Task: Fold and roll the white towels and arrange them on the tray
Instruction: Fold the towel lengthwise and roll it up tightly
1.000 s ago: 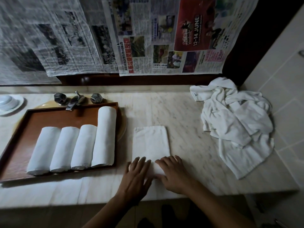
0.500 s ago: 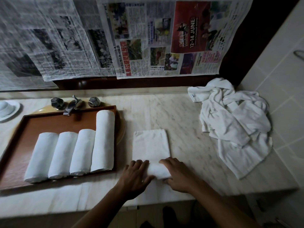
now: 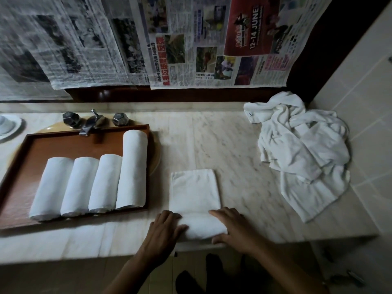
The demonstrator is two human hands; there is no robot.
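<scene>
Towel (image 3: 194, 194) is lying folded on the bench (image 3: 233, 155), just right of the tray (image 3: 63, 145), with its near end being rolled. Left grip (image 3: 163, 228) and right grip (image 3: 231, 228) are clasping the roll's ends. The next move is likely rolling it away evenly, keeping the edges aligned.

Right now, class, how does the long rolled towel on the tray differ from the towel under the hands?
The long towel is rolled all the way; the half-rolled towel is rolled only at its near end, the rest lying flat. The long towel lies on the tray; the half-rolled towel on the counter. No hand touches the long towel; the left hand and right hand grip the half-rolled towel. Both are white.
</scene>
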